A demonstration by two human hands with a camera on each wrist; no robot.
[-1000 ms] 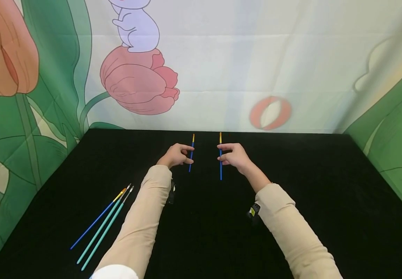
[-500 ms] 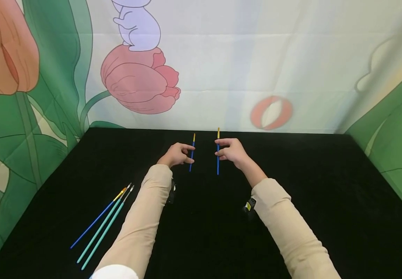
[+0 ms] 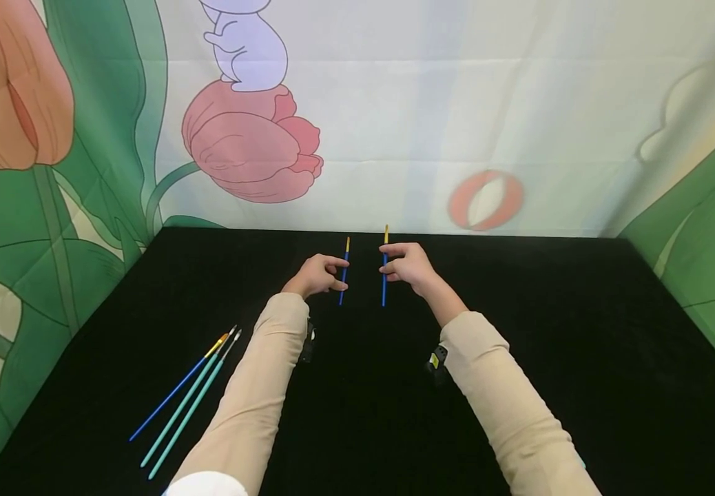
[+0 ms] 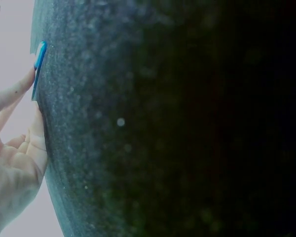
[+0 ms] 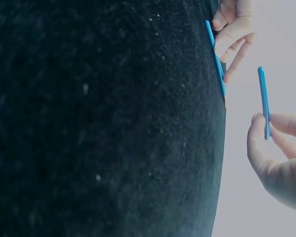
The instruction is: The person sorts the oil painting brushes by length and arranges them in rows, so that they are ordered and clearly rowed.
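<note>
Near the far edge of the black-covered table, my left hand [image 3: 315,275] pinches a blue paintbrush [image 3: 344,274] with a yellow upper end, between thumb and fingers. Its brush lies close along the dark surface in the right wrist view. My right hand [image 3: 412,264] holds a second blue paintbrush [image 3: 384,291] of the same kind, raised off the cloth; its blue handle [image 5: 263,89] shows above the fingertips in the right wrist view. The two brushes stand side by side with a gap between them, both pointing away from me. The left wrist view catches only a short piece of blue handle [image 4: 41,54].
To the left of my left forearm lie a blue brush [image 3: 178,387] and two teal brushes [image 3: 178,417], bristles pointing away from me. A printed curtain [image 3: 395,138] with flowers hangs right behind the table's far edge. Black cloth [image 3: 357,413] covers the table.
The right hand has risen slightly and moved left with its brush, narrowing the gap to the other brush. The left hand and its brush have stayed almost still.
</note>
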